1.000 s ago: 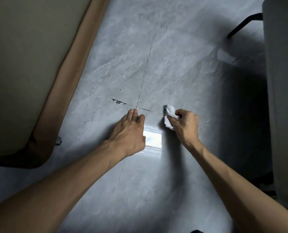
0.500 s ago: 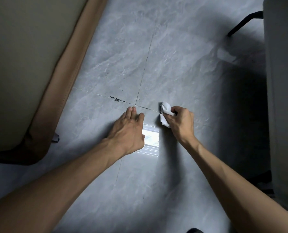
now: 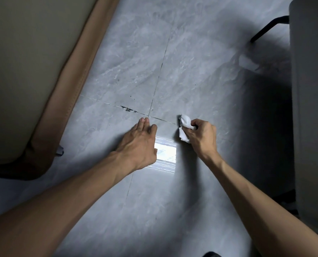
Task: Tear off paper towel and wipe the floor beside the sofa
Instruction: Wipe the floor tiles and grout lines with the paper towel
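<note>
Centre right of the frame, a person's right hand (image 3: 202, 138) grips a crumpled white paper towel (image 3: 184, 125), fingers curled round the wad and holding it against the grey tile floor (image 3: 201, 67) on a grout line. The left hand (image 3: 138, 143) lies flat on the tile to its left, fingers straight and together, their tips at the crossing of 2 grout lines (image 3: 148, 115).

The towel looks light, soft and limp. It would likely shred if dragged hard over grout, so it is probably best kept bunched, with the fingers behind the wad pressing down.

Dark specks (image 3: 128, 109) dot the grout line just beyond the left fingertips. The flat left hand sits partly between the wad and those specks. A bright reflection (image 3: 165, 154) glares on the tile between the 2 hands.

A beige sofa (image 3: 24, 71) with a tan edge fills the upper left, a small grey foot (image 3: 59, 151) showing under its corner. It would limit any sweep that way. Grey upholstered furniture (image 3: 312, 108) runs down the right edge, with a black metal leg (image 3: 266, 28) at upper right.
</note>
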Action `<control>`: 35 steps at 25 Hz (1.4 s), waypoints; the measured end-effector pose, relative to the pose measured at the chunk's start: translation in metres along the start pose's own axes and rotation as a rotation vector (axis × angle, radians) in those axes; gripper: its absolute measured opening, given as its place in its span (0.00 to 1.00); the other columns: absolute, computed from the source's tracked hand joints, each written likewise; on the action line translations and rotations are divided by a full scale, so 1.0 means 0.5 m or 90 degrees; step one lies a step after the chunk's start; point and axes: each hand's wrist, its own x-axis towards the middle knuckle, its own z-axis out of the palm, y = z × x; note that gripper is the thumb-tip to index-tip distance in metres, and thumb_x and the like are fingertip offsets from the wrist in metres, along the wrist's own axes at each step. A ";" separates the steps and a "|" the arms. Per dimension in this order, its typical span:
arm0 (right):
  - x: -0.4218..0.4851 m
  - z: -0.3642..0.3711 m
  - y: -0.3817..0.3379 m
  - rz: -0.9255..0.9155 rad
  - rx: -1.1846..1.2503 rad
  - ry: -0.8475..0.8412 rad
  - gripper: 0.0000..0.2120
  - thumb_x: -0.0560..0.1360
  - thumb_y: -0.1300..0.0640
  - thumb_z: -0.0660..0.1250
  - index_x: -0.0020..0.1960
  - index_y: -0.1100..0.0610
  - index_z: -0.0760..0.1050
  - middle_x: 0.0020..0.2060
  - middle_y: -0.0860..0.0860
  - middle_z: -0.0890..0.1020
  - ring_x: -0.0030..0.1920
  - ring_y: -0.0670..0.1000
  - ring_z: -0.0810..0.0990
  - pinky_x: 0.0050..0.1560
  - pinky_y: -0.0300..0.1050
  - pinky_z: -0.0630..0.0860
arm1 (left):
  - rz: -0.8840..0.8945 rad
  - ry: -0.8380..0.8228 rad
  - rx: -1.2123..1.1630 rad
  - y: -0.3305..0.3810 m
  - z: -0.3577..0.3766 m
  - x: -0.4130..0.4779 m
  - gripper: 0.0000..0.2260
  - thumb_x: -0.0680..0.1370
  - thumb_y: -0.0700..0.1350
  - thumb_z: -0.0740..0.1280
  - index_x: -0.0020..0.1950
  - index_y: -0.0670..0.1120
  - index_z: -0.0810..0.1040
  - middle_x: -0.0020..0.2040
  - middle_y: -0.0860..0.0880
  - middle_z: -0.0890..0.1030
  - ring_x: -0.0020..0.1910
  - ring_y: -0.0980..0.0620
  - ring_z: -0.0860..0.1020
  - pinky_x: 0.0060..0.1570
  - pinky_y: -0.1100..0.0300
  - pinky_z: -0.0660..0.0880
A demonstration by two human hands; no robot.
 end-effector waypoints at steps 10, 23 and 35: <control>-0.005 0.005 -0.011 -0.008 -0.013 0.009 0.22 0.73 0.45 0.69 0.31 0.62 0.71 0.22 0.51 0.64 0.28 0.48 0.58 0.27 0.46 0.61 | 0.005 -0.010 0.004 -0.005 -0.005 -0.003 0.29 0.76 0.52 0.62 0.73 0.43 0.57 0.78 0.38 0.52 0.78 0.43 0.50 0.72 0.54 0.58; -0.015 -0.038 0.023 0.061 0.000 0.034 0.23 0.74 0.45 0.69 0.30 0.60 0.69 0.23 0.53 0.66 0.30 0.49 0.62 0.27 0.46 0.62 | 0.002 -0.031 -0.013 -0.013 -0.017 -0.004 0.29 0.77 0.51 0.61 0.74 0.43 0.55 0.79 0.42 0.51 0.78 0.47 0.49 0.71 0.55 0.59; -0.006 -0.109 0.079 0.227 0.377 0.075 0.13 0.76 0.62 0.69 0.33 0.59 0.75 0.26 0.49 0.73 0.27 0.41 0.71 0.30 0.34 0.69 | -0.011 -0.033 -0.047 -0.012 -0.029 -0.022 0.26 0.77 0.48 0.61 0.73 0.46 0.59 0.78 0.45 0.56 0.77 0.48 0.55 0.69 0.56 0.62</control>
